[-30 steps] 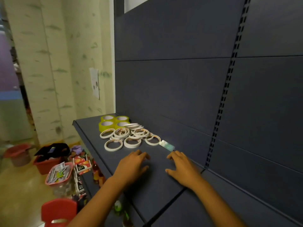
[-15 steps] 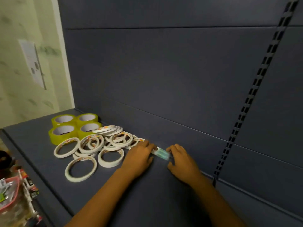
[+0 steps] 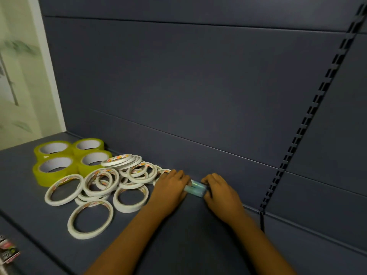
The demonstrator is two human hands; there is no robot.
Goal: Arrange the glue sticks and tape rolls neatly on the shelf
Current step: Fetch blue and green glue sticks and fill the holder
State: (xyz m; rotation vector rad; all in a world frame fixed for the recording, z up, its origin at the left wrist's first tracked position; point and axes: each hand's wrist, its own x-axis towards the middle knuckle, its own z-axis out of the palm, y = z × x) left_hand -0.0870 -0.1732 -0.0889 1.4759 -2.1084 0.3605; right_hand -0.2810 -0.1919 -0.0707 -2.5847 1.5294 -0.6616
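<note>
Pale blue-green glue sticks (image 3: pixel 195 189) lie on their side on the dark grey shelf (image 3: pixel 188 241), close to its back panel. My left hand (image 3: pixel 171 188) holds their left end with curled fingers. My right hand (image 3: pixel 219 190) grips the right end. Several thin white tape rolls (image 3: pixel 99 185) lie in a loose, overlapping pile just left of my left hand. Behind them stand several wide yellow tape rolls (image 3: pixel 65 159), set flat in a square.
A slotted upright rail (image 3: pixel 309 114) runs up the back panel to the right of my hands. The shelf's front edge crosses the lower left, with a packaged item (image 3: pixel 8 251) below it. A pale wall (image 3: pixel 21 76) is at the left.
My hands have reached from the shelf's front to the glue sticks by the back panel and closed on both ends. The view has come closer and lower.
</note>
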